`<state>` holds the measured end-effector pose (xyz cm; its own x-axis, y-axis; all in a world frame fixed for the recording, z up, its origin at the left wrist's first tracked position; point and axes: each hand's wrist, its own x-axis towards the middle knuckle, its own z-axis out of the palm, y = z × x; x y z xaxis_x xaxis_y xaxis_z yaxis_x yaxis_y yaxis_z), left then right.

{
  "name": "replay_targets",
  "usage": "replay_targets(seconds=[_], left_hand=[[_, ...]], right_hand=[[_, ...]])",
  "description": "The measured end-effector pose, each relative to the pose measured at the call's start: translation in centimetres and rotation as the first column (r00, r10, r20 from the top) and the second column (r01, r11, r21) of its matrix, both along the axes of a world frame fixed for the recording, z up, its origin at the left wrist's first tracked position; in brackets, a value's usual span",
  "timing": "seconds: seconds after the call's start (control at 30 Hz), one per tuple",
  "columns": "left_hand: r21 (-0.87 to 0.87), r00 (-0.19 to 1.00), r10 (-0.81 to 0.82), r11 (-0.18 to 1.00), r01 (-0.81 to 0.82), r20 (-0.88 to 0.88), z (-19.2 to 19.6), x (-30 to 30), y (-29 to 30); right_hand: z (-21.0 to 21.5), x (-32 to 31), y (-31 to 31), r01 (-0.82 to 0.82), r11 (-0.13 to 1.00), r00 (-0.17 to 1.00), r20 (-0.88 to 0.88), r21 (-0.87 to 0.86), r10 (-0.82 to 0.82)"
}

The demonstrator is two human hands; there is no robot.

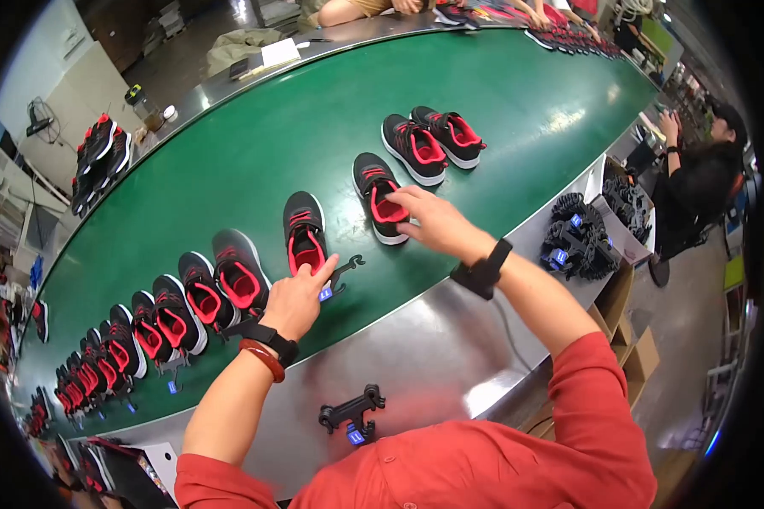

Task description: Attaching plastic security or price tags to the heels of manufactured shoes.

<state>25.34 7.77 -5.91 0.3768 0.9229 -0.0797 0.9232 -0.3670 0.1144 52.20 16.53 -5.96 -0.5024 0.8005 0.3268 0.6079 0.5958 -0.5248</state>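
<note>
My right hand (440, 222) pinches the heel of a black and red sneaker (370, 176), fingers at the opening and thumb behind. Just left of it, another black and red sneaker (301, 209) stands on the green belt with its heel toward me. My left hand (295, 304) is at that heel, index finger stretched along its rim and the other fingers curled. A black plastic shoe hanger (345, 270) with a blue tag sticks out beside this hand, which appears closed on it; the grip is partly hidden. Beyond my right hand stands a pair of matching sneakers (415, 149).
A row of matching sneakers (170, 314) runs down the belt (221, 170) to the left. Loose hangers (353, 411) lie on the metal ledge (424, 356) before me. A hanger pile (579, 237) and a filled box (620, 208) are at right, near a co-worker (705, 170).
</note>
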Motion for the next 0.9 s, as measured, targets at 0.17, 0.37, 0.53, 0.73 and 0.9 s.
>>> replay_targets(seconds=[0.17, 0.37, 0.53, 0.73, 0.9], left_hand=[[-0.144, 0.959, 0.143, 0.983, -0.11, 0.244, -1.4, 0.4, 0.9], [-0.203, 0.947, 0.214, 0.965, -0.167, 0.239, -0.7, 0.4, 1.2], [-0.211, 0.947, 0.227, 0.961, -0.18, 0.227, -1.5, -0.1, 1.0], [-0.215, 0.943, 0.251, 0.955, -0.205, 0.218, -1.5, -0.4, 0.7], [-0.041, 0.82, 0.111, 0.993, -0.107, 0.561, -2.0, -2.6, -0.8]], right_hand=[[-2.7, 1.5, 2.3, -0.184, 0.983, 0.951, 0.258, 0.02, 0.173], [-1.8, -1.0, 0.7, -0.244, 0.965, 0.921, 0.335, 0.097, 0.2], [-1.3, -3.7, -0.8, -0.297, 0.922, 0.904, 0.384, 0.247, 0.189], [-1.6, -5.9, -1.3, -0.327, 0.908, 0.875, 0.448, 0.263, 0.185], [-1.1, -7.5, -1.2, -0.238, 0.939, 0.924, 0.357, 0.25, 0.14]])
